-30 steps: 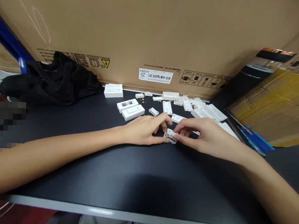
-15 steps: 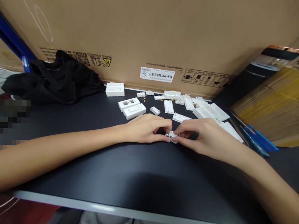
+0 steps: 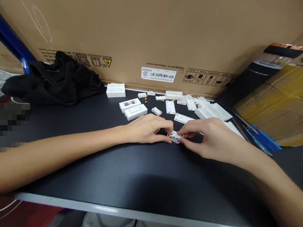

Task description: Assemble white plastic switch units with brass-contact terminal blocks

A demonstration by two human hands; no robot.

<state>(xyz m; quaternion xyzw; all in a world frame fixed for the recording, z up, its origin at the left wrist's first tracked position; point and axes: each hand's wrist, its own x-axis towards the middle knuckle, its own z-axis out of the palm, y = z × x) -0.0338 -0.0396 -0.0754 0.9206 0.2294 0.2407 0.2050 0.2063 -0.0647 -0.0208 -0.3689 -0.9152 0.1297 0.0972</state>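
Note:
Between both hands is a small white plastic switch part (image 3: 175, 136) with slots and a bit of brass-coloured metal at its left end. My left hand (image 3: 150, 129) pinches that left end between thumb and forefinger. At the opposite end, the thumb and fingers of my right hand (image 3: 203, 136) grip the same part, low over the dark table. Behind them lie a loose small white part (image 3: 156, 111), a flat white cover (image 3: 183, 118) and two white switch units, one with an open frame (image 3: 129, 105) and one with a green mark (image 3: 135, 112).
A white switch block (image 3: 116, 90) stands further back, beside a black cloth bag (image 3: 60, 79). Tiny brass pieces (image 3: 146, 101) lie among white parts. White housings (image 3: 209, 111), a blue packet (image 3: 264, 138), a taped carton (image 3: 279, 105) and a dark bottle (image 3: 258, 71) are at right.
My right fingers have shifted slightly to the right along the white part, showing more of its slotted face. My left hand keeps its pinch almost unmoved.

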